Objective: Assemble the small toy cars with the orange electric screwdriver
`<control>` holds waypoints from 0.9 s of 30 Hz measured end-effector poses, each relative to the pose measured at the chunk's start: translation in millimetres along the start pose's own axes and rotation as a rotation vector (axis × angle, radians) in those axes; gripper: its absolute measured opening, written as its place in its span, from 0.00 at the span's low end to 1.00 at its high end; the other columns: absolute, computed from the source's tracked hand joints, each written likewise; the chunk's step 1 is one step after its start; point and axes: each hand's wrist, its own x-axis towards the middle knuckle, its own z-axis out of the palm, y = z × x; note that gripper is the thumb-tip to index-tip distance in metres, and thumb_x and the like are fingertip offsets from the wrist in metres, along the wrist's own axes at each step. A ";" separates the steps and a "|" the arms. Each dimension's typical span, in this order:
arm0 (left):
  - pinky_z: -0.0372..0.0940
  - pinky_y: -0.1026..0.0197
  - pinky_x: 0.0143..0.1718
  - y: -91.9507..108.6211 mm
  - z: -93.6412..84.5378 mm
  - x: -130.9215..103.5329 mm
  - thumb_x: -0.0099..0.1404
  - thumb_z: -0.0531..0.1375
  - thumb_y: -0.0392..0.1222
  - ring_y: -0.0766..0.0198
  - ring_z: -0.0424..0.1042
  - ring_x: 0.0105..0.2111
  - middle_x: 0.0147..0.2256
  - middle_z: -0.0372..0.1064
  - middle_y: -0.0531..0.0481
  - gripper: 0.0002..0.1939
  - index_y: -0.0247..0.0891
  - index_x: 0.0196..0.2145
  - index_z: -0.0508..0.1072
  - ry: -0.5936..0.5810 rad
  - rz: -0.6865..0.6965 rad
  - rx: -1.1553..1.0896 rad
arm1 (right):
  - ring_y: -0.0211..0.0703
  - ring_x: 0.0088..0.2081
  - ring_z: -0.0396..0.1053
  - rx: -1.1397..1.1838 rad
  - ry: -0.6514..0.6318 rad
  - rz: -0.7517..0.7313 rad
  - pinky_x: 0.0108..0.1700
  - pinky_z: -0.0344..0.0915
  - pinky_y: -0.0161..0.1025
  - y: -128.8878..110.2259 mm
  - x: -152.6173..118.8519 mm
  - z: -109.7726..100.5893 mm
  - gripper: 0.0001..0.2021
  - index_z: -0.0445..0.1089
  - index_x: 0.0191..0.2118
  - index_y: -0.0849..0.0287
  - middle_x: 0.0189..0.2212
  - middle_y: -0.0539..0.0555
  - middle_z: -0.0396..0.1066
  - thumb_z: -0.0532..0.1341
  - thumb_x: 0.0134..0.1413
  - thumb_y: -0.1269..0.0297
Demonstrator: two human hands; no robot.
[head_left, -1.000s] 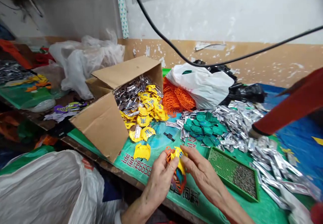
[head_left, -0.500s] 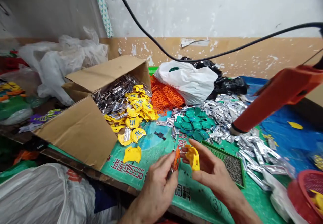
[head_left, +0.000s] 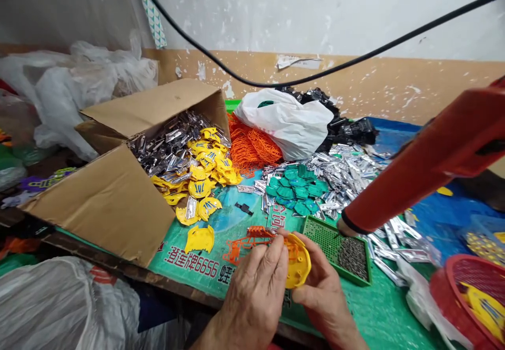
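Note:
My left hand (head_left: 258, 287) pinches an orange plastic frame (head_left: 246, 245), a thin open lattice that sticks out to the left of the fingers. In my right hand (head_left: 325, 289) is a rounded yellow plastic shell (head_left: 300, 271), its hollow inner side turned up, the thumb and fingers on its rim. The frame's right end lies against the inside of the shell; my left fingers hide much of where they meet. Both hands are just above the green printed sheet on the table. Another yellow shell (head_left: 199, 239) lies to the left, near a small black part (head_left: 243, 208).
A tipped cardboard box (head_left: 114, 202) spills metal strips and yellow shells. Green shells (head_left: 298, 187) and silver strips (head_left: 347, 168) are heaped behind. A green tray (head_left: 321, 239) holds small metal pieces. A red cylindrical tool (head_left: 418, 166) slants in from the right, above a red basket (head_left: 442, 292).
My hands have come together, bringing the yellow shell against the orange frame. The shell has turned so its inside faces up, and the frame now extends leftward. The view has shifted slightly.

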 end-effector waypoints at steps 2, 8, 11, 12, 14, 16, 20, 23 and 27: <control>0.69 0.51 0.43 0.1 -0.3 0.0 0.66 0.44 0.28 0.51 0.68 0.46 0.53 0.68 0.33 0.22 0.22 0.56 0.64 0.011 0.009 0.011 | 0.57 0.57 0.64 -0.009 0.017 -0.014 0.54 0.67 0.51 0.8 0.7 0.5 0.36 0.68 0.51 0.44 0.58 0.54 0.65 0.75 0.28 0.53; 0.68 0.52 0.42 -0.7 0.7 0.8 0.67 0.44 0.29 0.52 0.69 0.44 0.53 0.69 0.34 0.21 0.23 0.54 0.67 -0.002 0.031 0.016 | 0.55 0.55 0.68 0.084 0.018 -0.053 0.52 0.69 0.48 7.7 2.8 -0.3 0.36 0.69 0.51 0.44 0.57 0.54 0.66 0.76 0.28 0.59; 0.69 0.52 0.41 -0.9 2.3 0.9 0.67 0.44 0.29 0.52 0.69 0.43 0.53 0.68 0.33 0.21 0.22 0.54 0.67 -0.025 0.034 0.018 | 0.55 0.55 0.67 0.111 0.032 -0.045 0.52 0.68 0.48 10.2 3.6 -1.4 0.37 0.69 0.52 0.46 0.57 0.54 0.67 0.76 0.29 0.61; 0.69 0.53 0.41 -1.0 2.5 0.9 0.67 0.44 0.29 0.53 0.69 0.44 0.53 0.68 0.34 0.21 0.22 0.54 0.67 -0.035 0.030 0.021 | 0.55 0.55 0.67 0.117 0.031 -0.044 0.52 0.68 0.48 10.9 4.0 -2.0 0.36 0.69 0.52 0.46 0.57 0.54 0.67 0.76 0.29 0.62; 0.68 0.53 0.42 -1.1 2.0 1.1 0.67 0.45 0.29 0.52 0.69 0.44 0.53 0.69 0.35 0.21 0.23 0.54 0.66 -0.058 0.025 0.023 | 0.54 0.54 0.68 0.131 0.022 -0.044 0.53 0.68 0.47 12.0 5.0 -3.1 0.36 0.69 0.52 0.46 0.57 0.54 0.67 0.76 0.29 0.63; 0.69 0.52 0.42 -1.4 0.5 1.6 0.66 0.45 0.28 0.52 0.69 0.45 0.53 0.68 0.35 0.21 0.23 0.55 0.66 -0.081 0.031 0.014 | 0.52 0.54 0.69 0.136 0.025 -0.049 0.53 0.68 0.45 12.9 5.5 -3.9 0.36 0.70 0.51 0.45 0.56 0.53 0.68 0.76 0.29 0.64; 0.68 0.50 0.46 -2.2 -1.9 2.0 0.62 0.49 0.29 0.49 0.68 0.48 0.55 0.66 0.33 0.24 0.20 0.56 0.64 -0.119 0.029 -0.064 | 0.47 0.54 0.69 0.059 0.089 -0.068 0.53 0.67 0.39 12.9 3.2 -1.6 0.35 0.71 0.50 0.44 0.55 0.51 0.69 0.76 0.28 0.65; 0.67 0.49 0.47 -4.5 -0.9 1.7 0.60 0.51 0.29 0.48 0.68 0.48 0.55 0.67 0.34 0.24 0.22 0.55 0.65 -0.113 0.009 -0.128 | 0.47 0.53 0.69 -0.072 0.146 -0.084 0.54 0.66 0.40 10.3 1.3 2.4 0.33 0.71 0.50 0.45 0.53 0.51 0.71 0.75 0.31 0.64; 0.66 0.49 0.46 -10.5 -3.8 5.8 0.63 0.49 0.28 0.51 0.70 0.45 0.48 0.72 0.34 0.18 0.25 0.48 0.70 -0.085 -0.040 -0.304 | 0.49 0.50 0.70 -0.219 0.152 -0.081 0.55 0.65 0.46 1.7 5.5 0.3 0.31 0.72 0.50 0.47 0.50 0.53 0.74 0.74 0.33 0.62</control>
